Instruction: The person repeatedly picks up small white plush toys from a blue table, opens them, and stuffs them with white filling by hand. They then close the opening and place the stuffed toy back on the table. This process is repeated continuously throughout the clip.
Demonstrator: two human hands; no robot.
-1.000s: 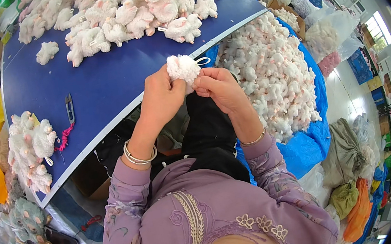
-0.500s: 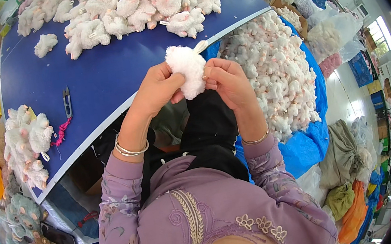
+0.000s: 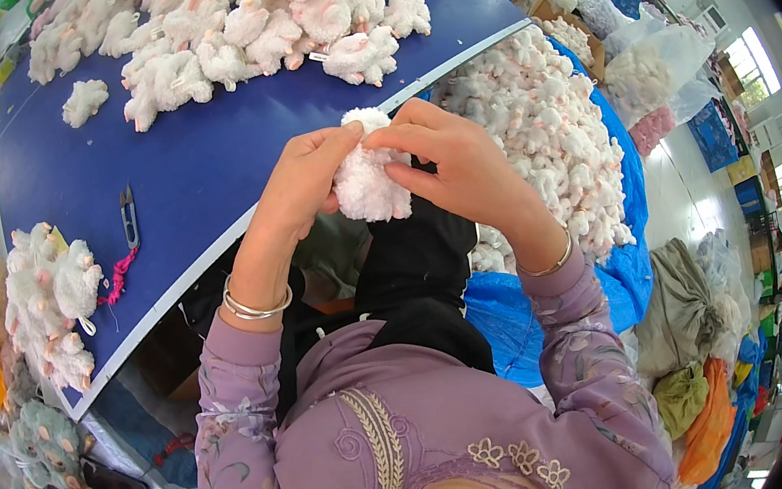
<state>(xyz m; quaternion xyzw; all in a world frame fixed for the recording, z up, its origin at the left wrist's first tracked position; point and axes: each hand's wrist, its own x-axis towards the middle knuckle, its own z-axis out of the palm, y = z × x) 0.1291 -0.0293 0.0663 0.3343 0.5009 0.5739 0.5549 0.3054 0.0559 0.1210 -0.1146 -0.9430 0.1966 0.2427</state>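
You wear a dusty purple top (image 3: 443, 388) with long sleeves (image 3: 586, 362) in the same shade, printed with pale flowers and leaves. Each ends in a plain purple cuff (image 3: 246, 342). Down your chest runs a cream and gold leaf-patterned band (image 3: 377, 439), with a raised purple swirl (image 3: 349, 439) beside it. Cream stitched flowers (image 3: 524, 454) trim one side of your neckline. Your trousers (image 3: 412, 251) are black. Silver-coloured bangles (image 3: 251, 312) circle your left wrist and a thinner metal bracelet (image 3: 555, 257) your right. Your left hand (image 3: 303, 182) and right hand (image 3: 459, 158) are bare.
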